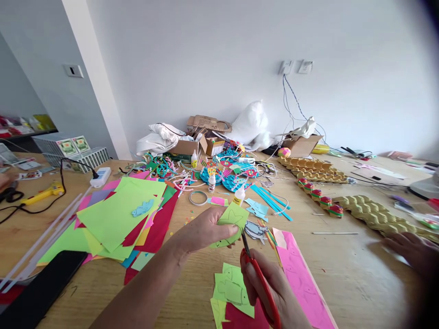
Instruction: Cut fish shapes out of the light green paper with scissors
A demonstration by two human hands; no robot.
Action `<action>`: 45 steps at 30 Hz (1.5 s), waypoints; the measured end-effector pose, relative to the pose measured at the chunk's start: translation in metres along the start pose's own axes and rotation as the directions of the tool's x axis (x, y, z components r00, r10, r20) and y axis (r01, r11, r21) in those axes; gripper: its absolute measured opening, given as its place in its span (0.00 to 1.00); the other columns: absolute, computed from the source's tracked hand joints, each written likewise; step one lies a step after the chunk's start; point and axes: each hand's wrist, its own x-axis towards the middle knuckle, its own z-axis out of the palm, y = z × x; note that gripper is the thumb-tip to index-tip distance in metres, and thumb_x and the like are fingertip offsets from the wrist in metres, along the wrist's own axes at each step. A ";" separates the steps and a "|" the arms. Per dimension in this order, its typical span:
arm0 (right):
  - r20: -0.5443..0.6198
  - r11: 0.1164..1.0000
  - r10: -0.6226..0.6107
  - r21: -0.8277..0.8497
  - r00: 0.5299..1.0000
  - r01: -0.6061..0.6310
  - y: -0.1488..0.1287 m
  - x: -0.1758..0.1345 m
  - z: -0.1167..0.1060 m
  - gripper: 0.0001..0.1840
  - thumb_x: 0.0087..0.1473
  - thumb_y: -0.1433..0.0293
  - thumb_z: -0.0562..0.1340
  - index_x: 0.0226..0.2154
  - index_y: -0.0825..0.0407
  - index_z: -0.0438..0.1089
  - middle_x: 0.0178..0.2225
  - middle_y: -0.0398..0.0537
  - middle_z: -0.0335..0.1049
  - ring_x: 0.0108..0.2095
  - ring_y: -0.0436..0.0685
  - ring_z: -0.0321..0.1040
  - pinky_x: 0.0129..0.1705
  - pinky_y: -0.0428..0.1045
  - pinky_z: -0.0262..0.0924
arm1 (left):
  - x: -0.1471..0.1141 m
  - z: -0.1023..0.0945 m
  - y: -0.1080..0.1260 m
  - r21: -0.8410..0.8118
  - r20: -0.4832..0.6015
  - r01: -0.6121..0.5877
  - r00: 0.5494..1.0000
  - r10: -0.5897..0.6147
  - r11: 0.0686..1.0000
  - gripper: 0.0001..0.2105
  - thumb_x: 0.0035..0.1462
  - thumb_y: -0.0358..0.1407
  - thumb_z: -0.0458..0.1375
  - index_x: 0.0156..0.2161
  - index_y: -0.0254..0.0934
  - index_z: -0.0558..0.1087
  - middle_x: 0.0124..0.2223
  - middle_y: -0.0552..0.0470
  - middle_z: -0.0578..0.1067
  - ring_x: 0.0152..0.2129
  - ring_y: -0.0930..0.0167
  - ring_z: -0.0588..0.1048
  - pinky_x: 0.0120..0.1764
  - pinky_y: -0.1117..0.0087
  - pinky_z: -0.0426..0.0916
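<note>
My left hand (207, 227) pinches a piece of lime-green paper (236, 214) with pencil outlines drawn on it. In my right hand (270, 283) is a pair of scissors (262, 285) with red handles. Their dark blades point up at the right edge of the green paper; whether they are parted I cannot tell. Below the hands lie more lime-green pieces with drawn fish shapes (231, 288), over dark red paper (248, 317). A pink strip (302, 278) with pencilled outlines is to the right. Grey-blue paper fish (255, 230) lie just beyond the scissors.
Coloured sheets (113, 214) are stacked at left, with a blue paper fish (142, 208) on top. A black phone-like slab (44, 288) and a yellow glue gun (44, 193) are nearby. Glue bottles (211, 183), tape (198, 197) and egg cartons (384, 214) stand further back. Another person's hand (411, 246) is at right.
</note>
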 end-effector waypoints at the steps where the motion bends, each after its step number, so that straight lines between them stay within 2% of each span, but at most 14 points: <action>1: -0.002 1.000 0.001 0.003 1.000 -0.001 0.001 0.000 0.000 0.25 0.52 0.48 0.53 0.17 0.50 0.57 0.11 0.37 0.54 0.15 0.48 0.53 0.18 0.44 0.47 | 0.000 0.000 0.000 -0.004 0.005 -0.006 1.000 0.007 1.000 0.06 0.51 0.34 0.54 0.35 0.34 0.67 0.25 0.56 0.66 0.21 0.77 0.64 0.26 0.75 0.60; 11: -0.001 1.000 -0.004 -0.011 1.000 0.004 0.005 0.002 0.000 0.25 0.52 0.49 0.53 0.17 0.50 0.56 0.11 0.37 0.52 0.14 0.48 0.51 0.17 0.43 0.46 | 0.002 0.001 -0.003 -0.024 0.022 -0.036 0.999 0.037 0.999 0.05 0.51 0.33 0.53 0.34 0.34 0.67 0.26 0.56 0.69 0.22 0.76 0.67 0.27 0.75 0.63; 19: 0.012 1.000 0.016 -0.004 1.000 -0.016 0.004 0.002 0.000 0.25 0.51 0.48 0.53 0.18 0.50 0.54 0.15 0.36 0.48 0.15 0.47 0.49 0.16 0.43 0.45 | 0.003 0.001 -0.003 -0.024 0.032 -0.047 0.998 0.048 0.999 0.05 0.51 0.31 0.53 0.34 0.34 0.66 0.25 0.56 0.69 0.21 0.77 0.67 0.27 0.75 0.64; 25: 0.019 0.993 -0.060 -0.098 0.998 0.062 0.008 0.004 -0.005 0.25 0.50 0.48 0.54 0.17 0.50 0.53 0.15 0.37 0.47 0.17 0.47 0.46 0.18 0.44 0.42 | 0.002 -0.003 -0.003 -0.007 0.039 -0.020 0.999 0.020 1.000 0.06 0.50 0.30 0.52 0.36 0.34 0.66 0.26 0.56 0.68 0.21 0.77 0.67 0.26 0.76 0.64; 31: 0.021 0.998 -0.025 -0.062 0.999 0.026 0.008 0.005 -0.006 0.25 0.49 0.48 0.55 0.17 0.50 0.53 0.14 0.36 0.49 0.15 0.48 0.50 0.16 0.43 0.45 | 0.001 -0.004 -0.002 0.001 0.048 -0.009 0.999 0.009 1.000 0.06 0.51 0.32 0.53 0.36 0.34 0.66 0.26 0.56 0.69 0.21 0.77 0.67 0.26 0.76 0.64; 35: 0.071 1.000 0.016 -0.017 0.997 -0.015 0.009 0.005 -0.003 0.24 0.52 0.48 0.52 0.19 0.50 0.55 0.14 0.36 0.50 0.14 0.48 0.51 0.16 0.43 0.47 | 0.001 -0.002 -0.002 0.012 0.023 -0.028 0.999 0.027 1.000 0.05 0.53 0.33 0.53 0.35 0.34 0.67 0.26 0.56 0.69 0.22 0.77 0.67 0.27 0.76 0.64; 45: 0.076 0.998 -0.025 -0.056 0.997 0.030 0.009 0.005 -0.001 0.24 0.56 0.51 0.48 0.19 0.50 0.54 0.13 0.38 0.55 0.18 0.50 0.54 0.22 0.44 0.50 | 0.002 0.003 0.001 -0.005 -0.008 -0.036 0.999 0.036 0.999 0.06 0.52 0.34 0.53 0.34 0.33 0.67 0.25 0.56 0.69 0.22 0.77 0.68 0.27 0.76 0.65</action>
